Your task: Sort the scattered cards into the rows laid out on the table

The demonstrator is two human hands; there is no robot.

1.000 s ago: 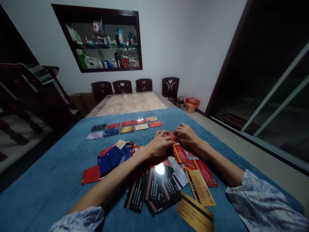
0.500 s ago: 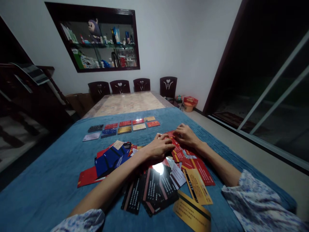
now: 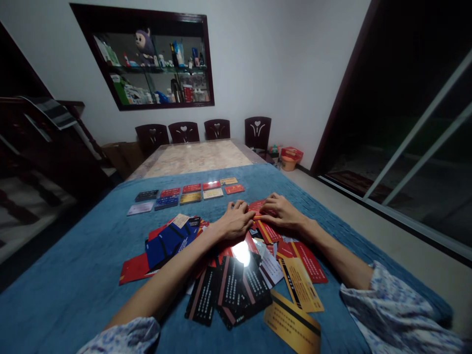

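My left hand (image 3: 236,220) lies over the middle of a loose card pile, its fingers curled against the left side of some red cards (image 3: 257,208). From the other side, my right hand (image 3: 280,211) has its bent fingers closed on the same red cards. Part of them is hidden under both hands. Nearer to me, black cards (image 3: 232,285) with white print are fanned out, beside a white card (image 3: 272,268) and gold cards (image 3: 301,285). More red cards (image 3: 311,263) lie below my right wrist. Left of my left forearm, blue cards (image 3: 171,241) overlap red ones.
Two rows of small card stacks, including a gold stack (image 3: 191,197) and a blue stack (image 3: 165,202), stand farther back on the blue cloth (image 3: 92,236). Behind it is the bare marble-patterned tabletop (image 3: 202,155), with several dark chairs (image 3: 257,132) at the far end.
My hands have come to the same red cards, which have moved slightly up and left from the pile. More of the pile's middle shows below my right hand.
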